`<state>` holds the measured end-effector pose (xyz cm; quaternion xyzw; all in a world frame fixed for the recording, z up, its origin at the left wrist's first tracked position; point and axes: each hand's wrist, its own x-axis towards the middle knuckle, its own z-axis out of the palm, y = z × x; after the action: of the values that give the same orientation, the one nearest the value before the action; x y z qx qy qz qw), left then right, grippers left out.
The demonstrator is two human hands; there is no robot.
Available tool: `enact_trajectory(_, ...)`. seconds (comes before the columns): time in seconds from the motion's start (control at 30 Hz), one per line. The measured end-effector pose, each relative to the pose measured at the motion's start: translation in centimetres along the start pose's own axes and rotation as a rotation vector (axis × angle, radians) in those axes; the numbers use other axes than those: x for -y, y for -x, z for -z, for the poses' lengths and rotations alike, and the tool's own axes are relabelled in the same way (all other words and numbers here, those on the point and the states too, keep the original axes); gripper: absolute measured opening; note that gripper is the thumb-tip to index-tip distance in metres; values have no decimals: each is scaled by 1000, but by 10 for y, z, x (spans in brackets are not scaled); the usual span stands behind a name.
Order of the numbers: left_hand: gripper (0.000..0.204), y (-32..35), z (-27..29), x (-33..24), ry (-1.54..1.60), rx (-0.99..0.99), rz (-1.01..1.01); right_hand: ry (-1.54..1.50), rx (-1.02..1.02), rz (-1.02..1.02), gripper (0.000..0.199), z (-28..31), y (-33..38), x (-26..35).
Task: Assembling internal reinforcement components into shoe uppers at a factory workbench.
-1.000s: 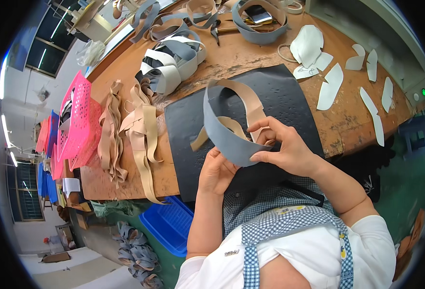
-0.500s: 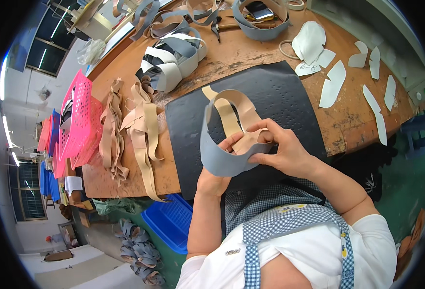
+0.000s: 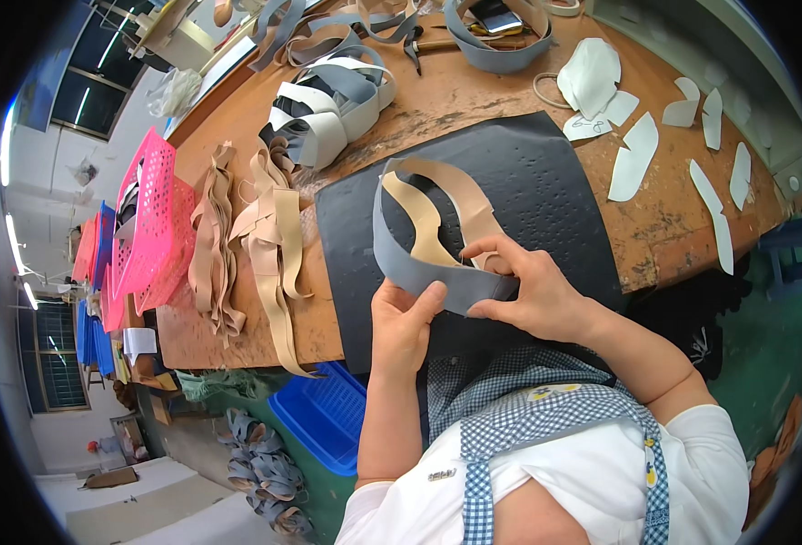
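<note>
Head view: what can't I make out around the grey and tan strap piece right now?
- Strap piece, head view: its near end is covered by the left hand and right hand.
- Right fingertips: tucked behind the grey band.
- Black mat: near edge hidden by both hands and the forearms.
- Dark object inside the far grey loop: too small, cut by the rim.
</note>
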<state>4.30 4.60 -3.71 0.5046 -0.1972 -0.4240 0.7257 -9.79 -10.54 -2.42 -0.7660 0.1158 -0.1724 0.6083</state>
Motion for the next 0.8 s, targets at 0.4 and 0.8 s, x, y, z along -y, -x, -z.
enact_trajectory(0.4,24,-8,-3,-3,-38,-142,40,53,-109,33,47,-12,6,1)
enact_trajectory(0.8,22,-1,-22,13,-181,-195,-5,-30,-53,-173,34,3,-3,8)
